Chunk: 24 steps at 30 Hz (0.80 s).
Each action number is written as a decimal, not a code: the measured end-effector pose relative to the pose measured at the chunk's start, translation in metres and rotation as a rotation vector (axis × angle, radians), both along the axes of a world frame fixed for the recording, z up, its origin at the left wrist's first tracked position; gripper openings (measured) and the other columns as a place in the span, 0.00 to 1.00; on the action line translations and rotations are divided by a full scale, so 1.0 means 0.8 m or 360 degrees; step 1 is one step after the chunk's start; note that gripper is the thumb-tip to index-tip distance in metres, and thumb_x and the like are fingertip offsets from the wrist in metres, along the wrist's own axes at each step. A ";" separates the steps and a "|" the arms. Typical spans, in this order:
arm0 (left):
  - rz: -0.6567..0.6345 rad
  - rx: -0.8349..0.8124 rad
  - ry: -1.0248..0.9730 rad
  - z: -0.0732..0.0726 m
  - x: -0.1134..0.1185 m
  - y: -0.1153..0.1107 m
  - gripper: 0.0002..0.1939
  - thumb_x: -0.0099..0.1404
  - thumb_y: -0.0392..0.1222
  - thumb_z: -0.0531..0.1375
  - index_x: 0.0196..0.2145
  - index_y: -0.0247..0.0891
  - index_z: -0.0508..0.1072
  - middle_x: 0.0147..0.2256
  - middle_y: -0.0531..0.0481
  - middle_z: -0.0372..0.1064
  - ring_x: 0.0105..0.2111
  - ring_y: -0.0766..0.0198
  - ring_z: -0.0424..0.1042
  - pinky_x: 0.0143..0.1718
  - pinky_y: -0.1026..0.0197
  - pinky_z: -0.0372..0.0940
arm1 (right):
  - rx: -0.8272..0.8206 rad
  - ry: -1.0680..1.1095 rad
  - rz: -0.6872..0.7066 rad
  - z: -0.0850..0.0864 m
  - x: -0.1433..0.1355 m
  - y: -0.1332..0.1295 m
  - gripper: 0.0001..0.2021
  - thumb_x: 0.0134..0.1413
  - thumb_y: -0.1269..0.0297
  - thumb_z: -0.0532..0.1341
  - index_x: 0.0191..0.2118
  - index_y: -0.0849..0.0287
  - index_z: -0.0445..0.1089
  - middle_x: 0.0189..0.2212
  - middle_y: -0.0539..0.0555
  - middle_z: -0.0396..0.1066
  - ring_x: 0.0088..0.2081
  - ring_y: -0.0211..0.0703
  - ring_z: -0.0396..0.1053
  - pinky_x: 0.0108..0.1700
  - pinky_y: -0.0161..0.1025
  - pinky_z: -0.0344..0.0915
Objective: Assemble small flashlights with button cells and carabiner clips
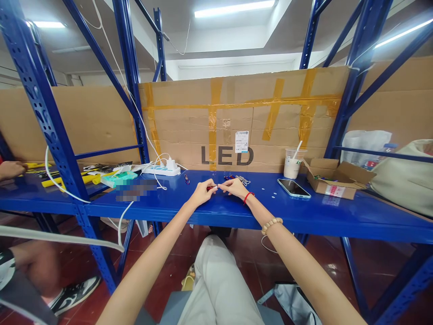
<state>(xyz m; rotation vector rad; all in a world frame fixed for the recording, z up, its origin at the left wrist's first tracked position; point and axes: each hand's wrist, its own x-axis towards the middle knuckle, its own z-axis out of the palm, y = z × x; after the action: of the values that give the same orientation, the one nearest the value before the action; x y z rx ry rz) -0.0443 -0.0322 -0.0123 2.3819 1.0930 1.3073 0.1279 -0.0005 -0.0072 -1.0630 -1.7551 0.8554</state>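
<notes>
Over the blue table (169, 198), my left hand (202, 191) pinches a small dark red item (212, 187). My right hand (235, 187) is closed at the item's other end, its fingertips meeting a small light tip whose details are too small to tell. The two hands nearly touch. Just behind my right hand lies a little pile of metal and coloured pieces (242, 180). A small dark blue and red piece (186, 179) rests on the table left of my hands.
A phone (294, 188), a cup with a straw (292, 163) and an open cardboard box (334, 178) stand right. A power strip (161, 169), cables and a green packet (118, 178) are left. Blue posts flank the table; another person's hand (11, 170) is far left.
</notes>
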 end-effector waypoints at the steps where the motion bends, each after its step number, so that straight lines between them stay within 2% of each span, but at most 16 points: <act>1: -0.0001 0.0004 -0.0007 0.000 0.000 0.000 0.08 0.60 0.42 0.55 0.25 0.38 0.63 0.25 0.52 0.71 0.28 0.63 0.71 0.33 0.62 0.64 | -0.0007 0.0001 -0.0004 0.000 0.000 0.000 0.10 0.40 0.61 0.68 0.25 0.64 0.76 0.21 0.55 0.73 0.25 0.39 0.70 0.17 0.26 0.62; 9: -0.0020 -0.0024 -0.0082 -0.005 0.001 0.008 0.06 0.60 0.42 0.56 0.30 0.36 0.67 0.27 0.50 0.73 0.29 0.62 0.73 0.35 0.62 0.66 | -0.0017 0.0029 -0.0014 0.000 -0.002 -0.001 0.12 0.41 0.59 0.68 0.26 0.65 0.76 0.23 0.56 0.73 0.24 0.36 0.69 0.17 0.25 0.61; 17: -0.0012 -0.0116 -0.0158 -0.006 -0.001 0.017 0.14 0.61 0.42 0.53 0.40 0.33 0.72 0.30 0.48 0.74 0.31 0.63 0.73 0.38 0.62 0.64 | 0.0100 0.0115 0.0098 0.000 -0.001 0.001 0.15 0.42 0.55 0.66 0.31 0.63 0.76 0.28 0.55 0.74 0.25 0.35 0.68 0.20 0.26 0.62; 19: -0.0045 -0.0154 -0.0129 -0.005 -0.002 0.017 0.15 0.62 0.45 0.53 0.37 0.33 0.74 0.28 0.49 0.74 0.29 0.64 0.71 0.35 0.63 0.63 | 0.0141 0.0125 0.0131 0.000 -0.001 0.002 0.15 0.40 0.55 0.66 0.31 0.64 0.76 0.27 0.55 0.73 0.25 0.35 0.67 0.20 0.27 0.62; 21: -0.0081 -0.0195 -0.0092 -0.003 -0.003 0.015 0.16 0.62 0.47 0.53 0.30 0.33 0.75 0.26 0.50 0.73 0.25 0.66 0.67 0.32 0.64 0.61 | 0.0178 0.0129 0.0153 0.000 -0.001 0.003 0.15 0.39 0.55 0.67 0.30 0.64 0.76 0.24 0.54 0.72 0.24 0.35 0.66 0.20 0.27 0.61; 24: -0.0125 -0.0259 -0.0077 0.000 -0.004 0.011 0.20 0.61 0.50 0.52 0.23 0.33 0.74 0.23 0.52 0.71 0.21 0.69 0.62 0.27 0.66 0.57 | 0.0222 0.0130 0.0178 -0.001 -0.001 0.004 0.15 0.39 0.56 0.66 0.29 0.65 0.75 0.20 0.53 0.70 0.23 0.35 0.66 0.20 0.28 0.61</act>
<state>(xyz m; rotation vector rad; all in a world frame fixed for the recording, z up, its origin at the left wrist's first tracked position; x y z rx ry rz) -0.0472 -0.0237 -0.0125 2.2396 1.0393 1.1954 0.1272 0.0024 -0.0079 -0.8342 -1.7904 0.8199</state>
